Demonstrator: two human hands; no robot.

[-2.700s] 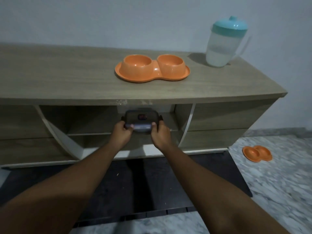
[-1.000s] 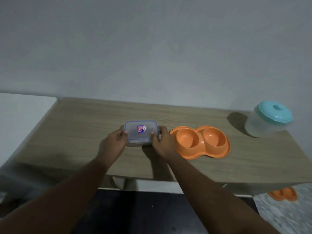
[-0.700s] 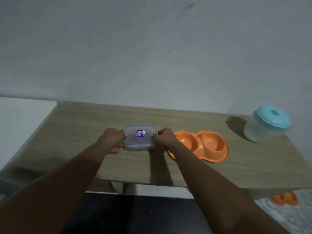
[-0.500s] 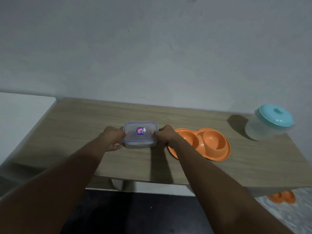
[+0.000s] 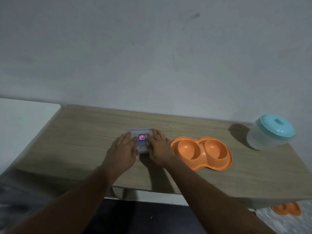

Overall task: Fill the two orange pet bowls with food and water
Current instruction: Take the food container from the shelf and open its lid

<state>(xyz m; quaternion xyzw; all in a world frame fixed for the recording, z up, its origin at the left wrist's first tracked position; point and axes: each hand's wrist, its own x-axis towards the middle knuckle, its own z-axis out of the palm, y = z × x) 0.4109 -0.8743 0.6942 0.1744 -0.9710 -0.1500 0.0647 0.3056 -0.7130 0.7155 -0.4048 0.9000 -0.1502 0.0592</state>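
The left hand (image 5: 124, 150) and the right hand (image 5: 157, 146) are laid flat, fingers nearly straight, on the lid of a small clear rectangular plastic container with a blue-and-red sticker (image 5: 141, 137), one hand over each end; nothing is seen to be gripped. The container is set on a light wooden cabinet top (image 5: 81, 141). Just beside the right hand, an orange plastic double pet bowl (image 5: 200, 152) is seen with both wells empty. A translucent pitcher with a teal lid (image 5: 270, 132) is stood at the top's right end. A second orange double bowl (image 5: 287, 211) is seen on the floor.
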